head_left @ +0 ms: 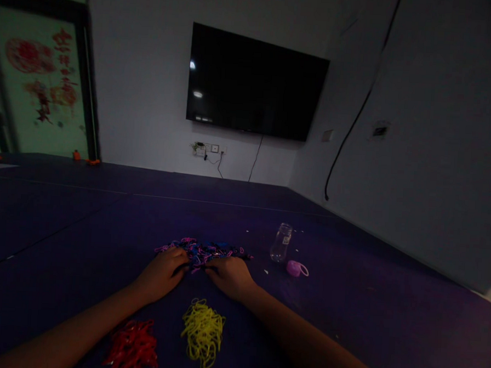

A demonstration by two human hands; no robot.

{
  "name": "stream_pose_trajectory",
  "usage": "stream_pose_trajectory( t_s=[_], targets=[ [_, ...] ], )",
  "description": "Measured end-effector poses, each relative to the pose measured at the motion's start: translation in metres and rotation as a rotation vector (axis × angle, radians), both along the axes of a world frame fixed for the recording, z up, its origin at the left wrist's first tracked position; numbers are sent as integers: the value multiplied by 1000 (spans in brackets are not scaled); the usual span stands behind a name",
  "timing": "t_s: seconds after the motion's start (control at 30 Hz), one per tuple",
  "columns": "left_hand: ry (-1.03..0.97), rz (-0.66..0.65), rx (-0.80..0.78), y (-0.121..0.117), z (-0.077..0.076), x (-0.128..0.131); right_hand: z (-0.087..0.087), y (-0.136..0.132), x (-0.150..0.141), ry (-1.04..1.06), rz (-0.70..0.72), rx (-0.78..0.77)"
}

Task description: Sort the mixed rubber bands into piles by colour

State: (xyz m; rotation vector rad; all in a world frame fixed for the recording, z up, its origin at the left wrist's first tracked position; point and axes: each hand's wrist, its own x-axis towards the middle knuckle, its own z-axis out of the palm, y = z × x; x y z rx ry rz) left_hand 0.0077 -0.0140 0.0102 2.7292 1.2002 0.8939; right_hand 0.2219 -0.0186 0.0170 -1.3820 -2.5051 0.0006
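A mixed pile of blue, black, pink and purple rubber bands (pixel 213 250) lies in front of me. My left hand (pixel 167 270) is at its near left side, fingers curled down and closed on some of the bands. At the near right side my right hand (pixel 230 275) has its thumb and fingers closed on bands too. Exactly which bands each hand grips is hidden by the fingers and the dim light. Between my forearms lies a heap of yellow rubber bands (pixel 203 331). A heap of red rubber bands (pixel 133 347) sits by my left forearm.
Right of the pile stands a clear bottle (pixel 280 245) without its lid; a pink lid with a loop (pixel 294 268) lies beside it. White scraps dot the purple surface (pixel 82 225). A television (pixel 256 86) hangs on the wall behind, above sockets and cables.
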Motion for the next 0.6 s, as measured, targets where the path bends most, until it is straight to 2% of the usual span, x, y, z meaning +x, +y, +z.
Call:
stream_pose_trajectory(
  t_s=[0.6],
  targets=[
    [-6,-10,13,2,-3,-1,3,-3,-1,-12,-14,-7]
  ],
)
